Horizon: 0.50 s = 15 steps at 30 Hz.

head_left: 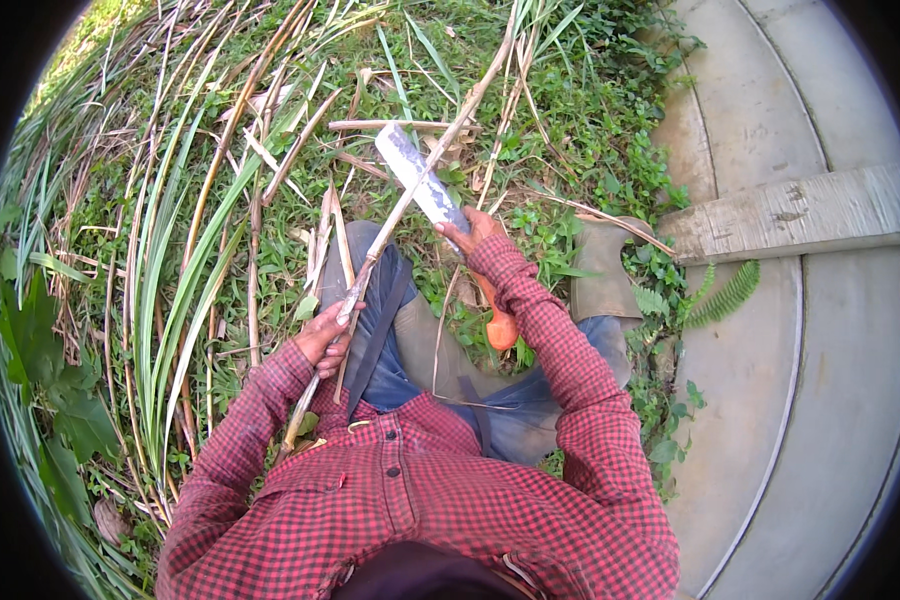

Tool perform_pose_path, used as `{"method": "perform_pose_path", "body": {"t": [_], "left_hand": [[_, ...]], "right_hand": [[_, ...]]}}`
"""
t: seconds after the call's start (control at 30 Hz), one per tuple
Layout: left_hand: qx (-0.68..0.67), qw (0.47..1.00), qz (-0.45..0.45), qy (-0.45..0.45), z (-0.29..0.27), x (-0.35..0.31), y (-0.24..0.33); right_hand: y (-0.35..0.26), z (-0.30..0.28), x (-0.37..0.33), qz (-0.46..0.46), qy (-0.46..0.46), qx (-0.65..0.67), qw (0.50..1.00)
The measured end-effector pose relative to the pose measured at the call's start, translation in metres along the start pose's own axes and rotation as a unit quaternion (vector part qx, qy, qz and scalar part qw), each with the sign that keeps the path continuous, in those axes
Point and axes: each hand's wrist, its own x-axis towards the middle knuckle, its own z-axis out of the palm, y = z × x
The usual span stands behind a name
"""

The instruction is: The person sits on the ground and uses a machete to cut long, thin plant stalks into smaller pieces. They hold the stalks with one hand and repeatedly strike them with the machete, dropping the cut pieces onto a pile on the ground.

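Head view: looks down over a checked shirt onto folded legs.
Leaves: lie long and green among dry stems, crowding room on the left; could tangle with anything swung that way.
Left hand: curled firmly round the lower stalk, over the left leg; lies in line below the knife, so could be cut after a slip toward the body.
Stalk: slants up from beside the shirt, past the leg and across the knife; could twist or spring under pressure, being gripped at one place only.
Knife: crosses the stalk's upper stretch, broad and pale; hard to tell edge from back.
Right hand: wrapped round the knife near the blade's base, above an orange handle; could slide onto the edge with so high a grip.
Grass: uneven and weedy; likely gives little firm backing.
Boot: rests near the paving; could lose footing on loose stems.
Plank: lies across concrete slabs; could check a wide right elbow.
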Motion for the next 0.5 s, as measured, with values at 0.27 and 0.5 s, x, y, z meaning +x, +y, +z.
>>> {"method": "perform_pose_path", "body": {"t": [0.27,0.5], "left_hand": [[0.004,0.999,-0.029,0.027,-0.004,0.003,0.003],[0.053,0.998,-0.008,0.042,-0.011,0.002,0.024]], "right_hand": [[-0.039,0.009,-0.033,-0.049,-0.095,0.012,0.994],[-0.018,0.011,-0.006,-0.024,-0.004,0.052,0.998]]}}
